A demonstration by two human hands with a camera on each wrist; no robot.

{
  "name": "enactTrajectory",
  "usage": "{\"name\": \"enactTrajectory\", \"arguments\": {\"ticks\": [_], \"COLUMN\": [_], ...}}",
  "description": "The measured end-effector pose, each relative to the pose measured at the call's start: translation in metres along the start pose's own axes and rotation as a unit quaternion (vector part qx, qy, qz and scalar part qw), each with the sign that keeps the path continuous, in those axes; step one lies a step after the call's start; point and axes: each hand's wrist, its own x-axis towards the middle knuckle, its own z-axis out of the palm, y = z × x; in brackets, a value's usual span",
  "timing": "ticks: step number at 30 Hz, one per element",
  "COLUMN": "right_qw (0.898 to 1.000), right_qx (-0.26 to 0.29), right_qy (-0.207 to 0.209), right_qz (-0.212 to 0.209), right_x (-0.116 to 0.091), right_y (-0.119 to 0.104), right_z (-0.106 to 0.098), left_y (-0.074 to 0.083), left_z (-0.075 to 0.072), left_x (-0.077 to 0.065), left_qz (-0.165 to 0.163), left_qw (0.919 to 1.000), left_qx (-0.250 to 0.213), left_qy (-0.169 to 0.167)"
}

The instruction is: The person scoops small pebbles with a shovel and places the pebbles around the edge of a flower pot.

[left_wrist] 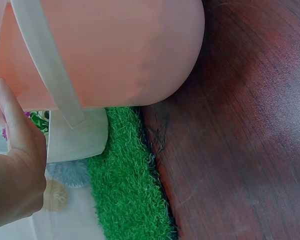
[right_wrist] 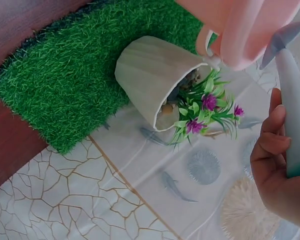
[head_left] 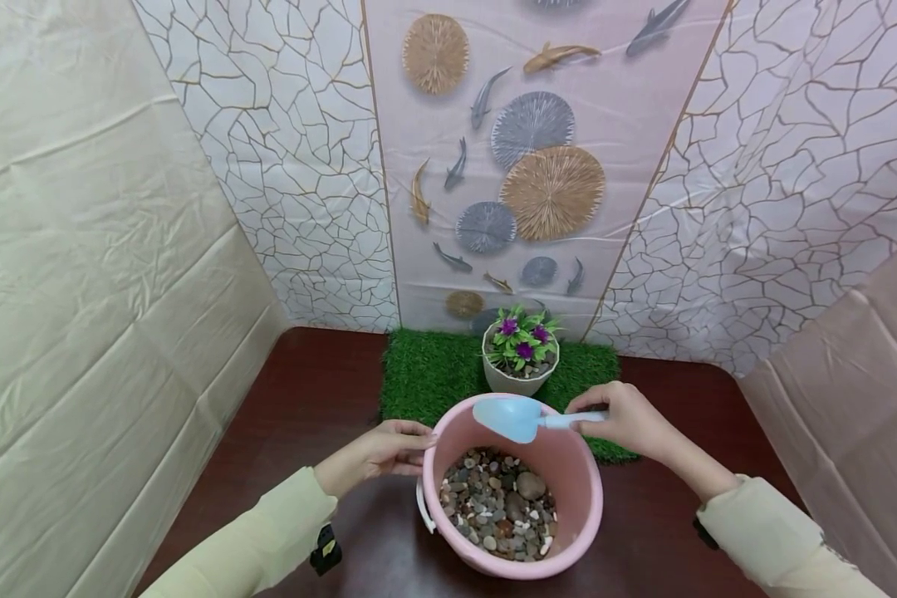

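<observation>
A light blue hand trowel (head_left: 510, 417) is held over the far rim of a pink bucket (head_left: 589, 498), its blade pointing left. My right hand (head_left: 624, 422) grips the trowel's pale handle (right_wrist: 293, 105). At the bucket's left rim, my left hand (head_left: 389, 448) holds the edge with its fingertips; the left wrist view shows part of that hand (left_wrist: 20, 160) beside the bucket wall (left_wrist: 120, 50). Inside the bucket lie many mixed pebbles (head_left: 493, 507), some white and a few larger. The white bucket handle (head_left: 423, 505) hangs down at the left side.
Behind the bucket, a white pot (head_left: 514, 384) with purple flowers and green leaves (head_left: 522, 336) stands on a green artificial grass mat (head_left: 433, 374). The mat lies on a dark red-brown table (head_left: 321, 399). Patterned and beige cloths hang around the table.
</observation>
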Motion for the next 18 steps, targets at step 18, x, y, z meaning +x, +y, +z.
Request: {"name": "enactTrajectory", "arguments": {"ticks": [18], "right_qw": [0.961], "right_qx": [-0.239], "right_qy": [-0.009], "right_qz": [-0.141], "right_x": [0.001], "right_y": [-0.007], "right_z": [0.045], "left_y": [0.000], "left_z": [-0.001], "left_x": [0.000], "left_qz": [0.004], "left_qw": [1.0000], "left_qx": [-0.002], "left_qy": [-0.007]}}
